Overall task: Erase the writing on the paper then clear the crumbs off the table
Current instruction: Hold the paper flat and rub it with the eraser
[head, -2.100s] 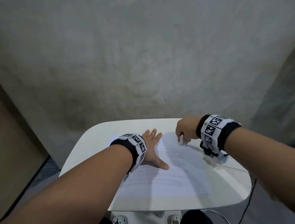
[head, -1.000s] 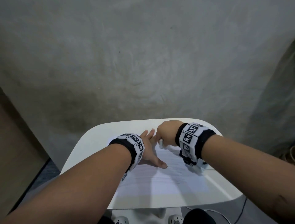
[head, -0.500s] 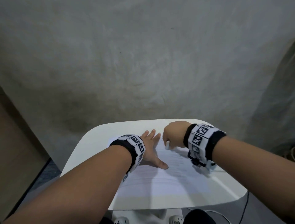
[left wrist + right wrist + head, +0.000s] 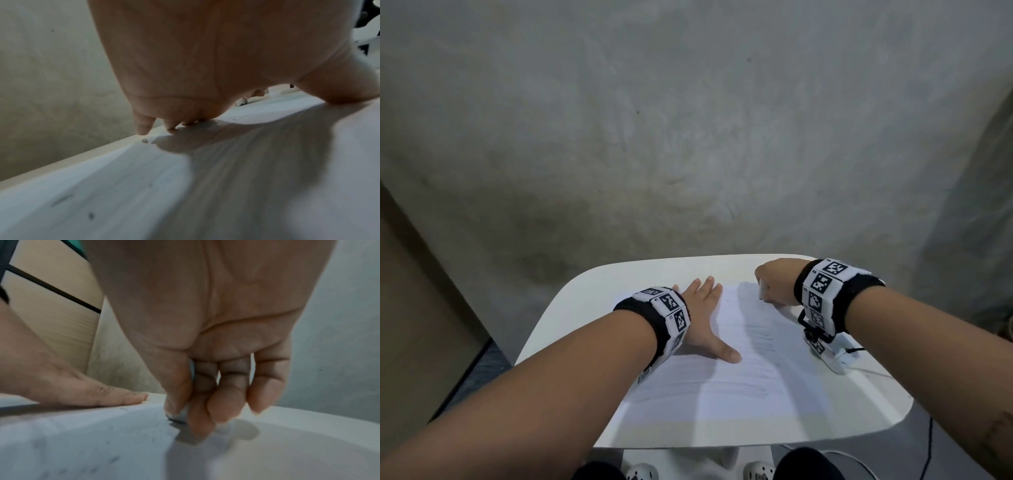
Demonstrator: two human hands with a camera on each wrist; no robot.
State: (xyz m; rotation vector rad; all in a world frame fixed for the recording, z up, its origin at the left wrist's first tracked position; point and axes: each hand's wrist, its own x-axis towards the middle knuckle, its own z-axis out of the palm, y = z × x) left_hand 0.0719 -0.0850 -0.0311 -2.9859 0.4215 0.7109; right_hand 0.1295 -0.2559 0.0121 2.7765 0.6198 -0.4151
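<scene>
A white sheet of paper (image 4: pixel 729 387) with faint pencil lines lies on the small white table (image 4: pixel 571 308). My left hand (image 4: pixel 705 318) presses flat on the paper's left part, fingers straight and thumb spread. My right hand (image 4: pixel 774 279) pinches a white eraser (image 4: pixel 762 291) at the paper's far right corner, its lower end on the sheet. In the right wrist view the eraser (image 4: pixel 182 416) shows between thumb and fingers, touching the paper (image 4: pixel 82 443). Small dark crumbs (image 4: pixel 90 216) lie on the paper in the left wrist view, below my left hand (image 4: pixel 185 65).
The table has rounded edges and stands before a grey wall (image 4: pixel 688 137). A brown panel (image 4: pixel 414 308) is at the left. A thin cable (image 4: pixel 928 442) hangs off the table's right side. Shoes (image 4: pixel 640 474) show under the near edge.
My right hand with the eraser slid left toward the left hand, then back right to the paper's far right corner. The left hand stayed pressed on the paper.
</scene>
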